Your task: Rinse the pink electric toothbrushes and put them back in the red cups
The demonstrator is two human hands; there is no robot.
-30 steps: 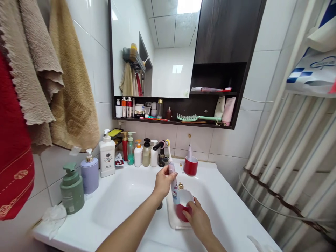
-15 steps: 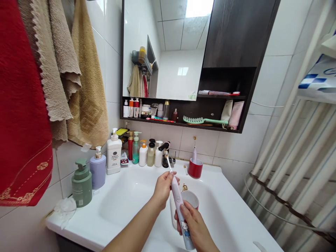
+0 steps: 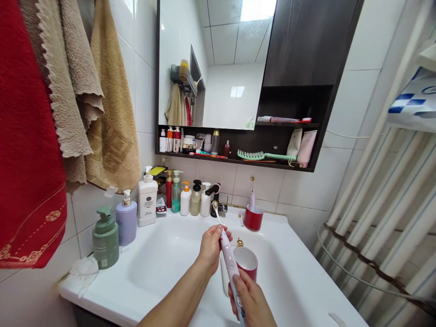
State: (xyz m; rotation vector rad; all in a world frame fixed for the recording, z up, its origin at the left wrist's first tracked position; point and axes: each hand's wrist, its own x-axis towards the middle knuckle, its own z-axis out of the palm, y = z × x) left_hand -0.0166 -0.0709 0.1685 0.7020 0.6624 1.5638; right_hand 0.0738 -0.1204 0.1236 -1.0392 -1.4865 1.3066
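Observation:
My left hand (image 3: 211,247) pinches the upper part of a pink-and-white electric toothbrush (image 3: 227,252), just below its neck. My right hand (image 3: 251,302) is wrapped round the toothbrush's lower body near the bottom edge. The brush head points up and away toward the black faucet (image 3: 214,196). A red cup with a white inside (image 3: 246,262) stands on the white sink (image 3: 163,263) rim, right behind my right hand. A second red cup (image 3: 253,218) holding another toothbrush stands farther back by the wall.
Several pump bottles (image 3: 148,204) line the sink's left and back edge, with a crumpled tissue (image 3: 83,272) at the left corner. Towels (image 3: 68,100) hang on the left wall. A mirror cabinet (image 3: 238,86) with a shelf of toiletries is above. A radiator (image 3: 384,204) fills the right.
A second ago my right hand held the red cup with the toothbrush standing in it; the brush has since been lifted out and my right hand has shifted to its lower body.

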